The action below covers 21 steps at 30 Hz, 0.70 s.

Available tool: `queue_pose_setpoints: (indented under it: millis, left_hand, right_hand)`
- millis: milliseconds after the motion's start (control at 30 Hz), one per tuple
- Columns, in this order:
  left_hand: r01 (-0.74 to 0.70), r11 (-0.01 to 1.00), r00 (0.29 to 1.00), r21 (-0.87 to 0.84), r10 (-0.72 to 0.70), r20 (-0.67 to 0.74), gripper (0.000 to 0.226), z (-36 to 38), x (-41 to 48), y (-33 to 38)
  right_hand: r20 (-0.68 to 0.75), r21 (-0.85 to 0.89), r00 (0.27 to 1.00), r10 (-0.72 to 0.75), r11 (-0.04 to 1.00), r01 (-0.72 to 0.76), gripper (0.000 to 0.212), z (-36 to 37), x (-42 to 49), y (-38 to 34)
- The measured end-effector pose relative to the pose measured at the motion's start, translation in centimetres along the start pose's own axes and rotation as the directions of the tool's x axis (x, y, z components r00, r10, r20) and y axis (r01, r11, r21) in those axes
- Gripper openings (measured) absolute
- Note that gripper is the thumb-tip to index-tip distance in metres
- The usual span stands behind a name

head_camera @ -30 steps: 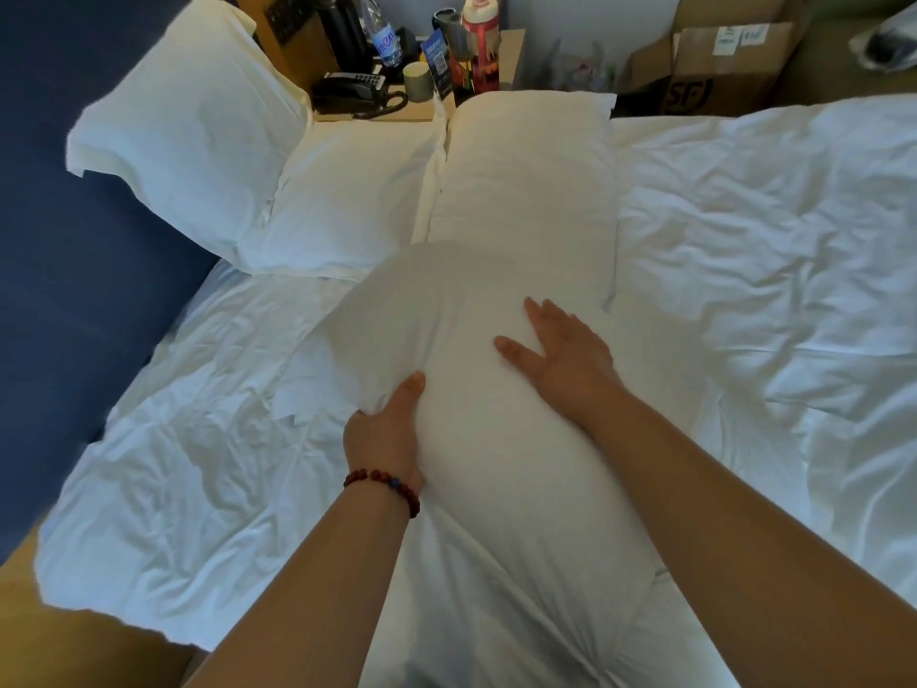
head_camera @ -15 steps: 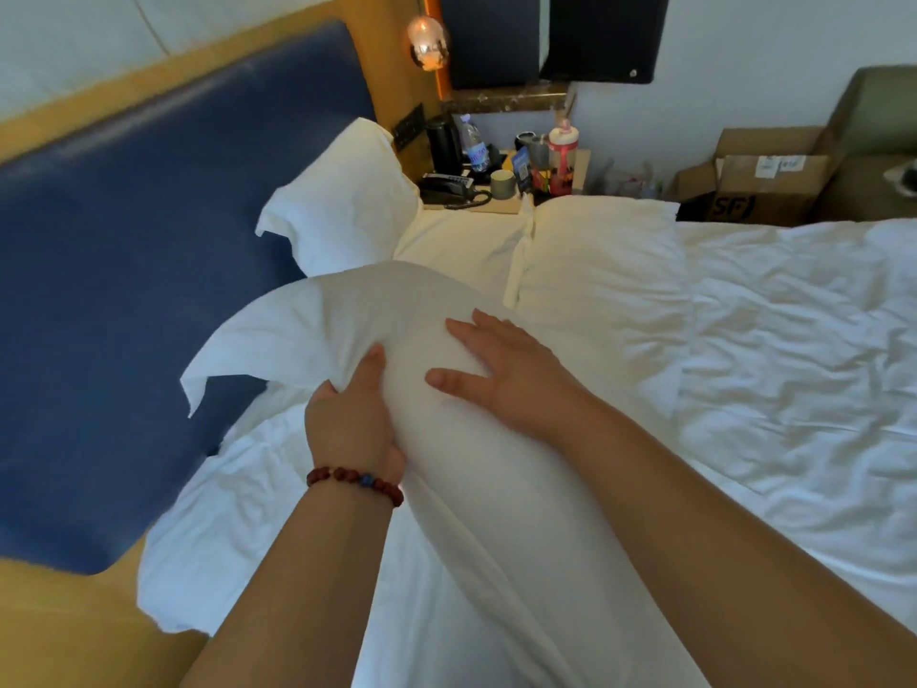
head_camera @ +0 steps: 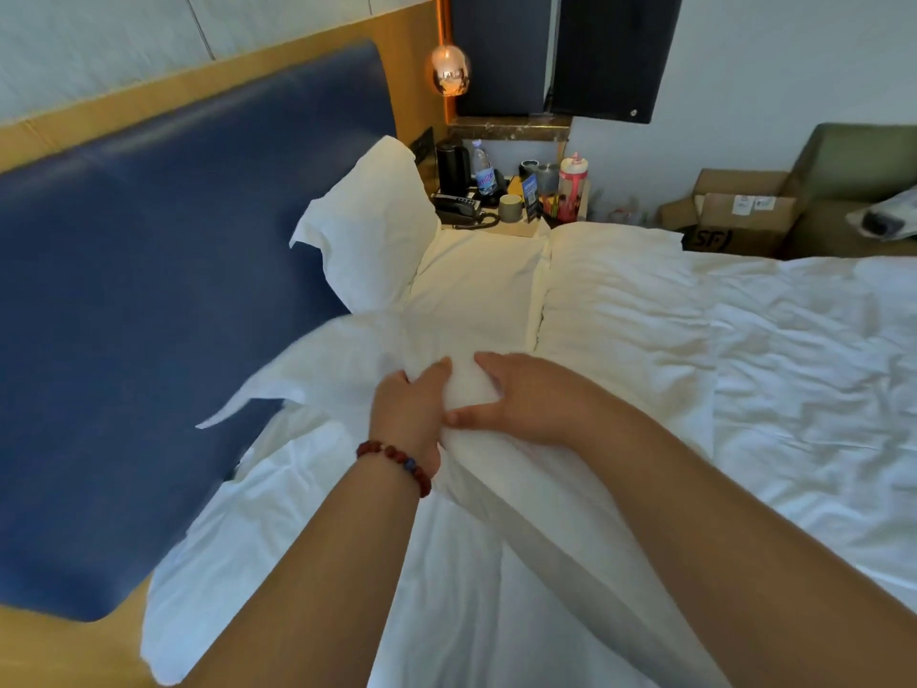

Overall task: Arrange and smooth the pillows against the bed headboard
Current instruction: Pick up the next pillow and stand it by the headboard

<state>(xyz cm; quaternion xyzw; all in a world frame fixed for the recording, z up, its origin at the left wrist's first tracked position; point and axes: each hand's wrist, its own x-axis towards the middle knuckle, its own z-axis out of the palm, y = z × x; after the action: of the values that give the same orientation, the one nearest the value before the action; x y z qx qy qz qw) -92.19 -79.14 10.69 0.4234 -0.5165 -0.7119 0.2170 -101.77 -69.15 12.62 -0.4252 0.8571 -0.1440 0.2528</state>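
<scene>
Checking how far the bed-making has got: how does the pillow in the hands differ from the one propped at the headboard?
The propped pillow stands upright against the blue headboard, untouched; the held pillow lies low, gripped by the left hand and the right hand. The propped pillow looks full; the held pillow is bunched, one corner trailing. Both are white.

A white near pillow (head_camera: 342, 360), bunched at its middle in the left grip (head_camera: 407, 414) and right grip (head_camera: 526, 399), points a limp corner flap at the blue padded headboard (head_camera: 173, 290). A propped pillow (head_camera: 367, 230) leans upright on the headboard; a flat pillow (head_camera: 476, 285) lies farther from the headboard, an outer pillow (head_camera: 615, 300) farthest.
</scene>
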Motion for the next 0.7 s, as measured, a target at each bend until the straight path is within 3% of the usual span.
queue_pose_setpoints:
  millis: [67,133,300,433,567,700]
  left_hand:
    - [0.108,0.994,0.992,0.007,-0.108,0.059,0.029,-0.7,2.5,-1.9]
    - [0.181,0.983,0.978,-0.022,-0.177,0.112,0.031,-1.2,4.6,-3.0]
    - [0.282,0.951,0.907,-0.124,-0.222,0.358,0.029,-0.2,8.9,-1.7]
    - [0.318,0.918,0.875,-0.238,-0.188,0.446,0.035,1.5,11.4,-0.5]
    - [0.253,0.880,0.959,-0.403,-0.172,0.225,0.029,2.9,12.6,-4.2]
    - [0.187,0.919,0.977,-0.348,-0.212,-0.034,0.011,2.9,13.0,-9.9]
  right_hand:
    - [0.006,-0.067,0.996,0.084,0.994,-0.083,0.095,2.4,2.0,1.5]
    - [-0.074,-0.097,0.988,0.134,0.985,-0.141,0.085,4.4,2.7,2.5]
    - [-0.262,-0.250,0.963,0.064,0.959,-0.132,0.093,6.0,2.8,1.6]
    - [-0.365,-0.334,0.930,0.045,0.926,-0.176,0.082,4.3,6.4,4.9]
    - [-0.390,-0.395,0.921,0.029,0.898,-0.196,0.079,2.3,10.0,8.3]
    - [-0.393,-0.402,0.919,0.012,0.897,-0.184,0.081,-0.1,12.5,12.7]
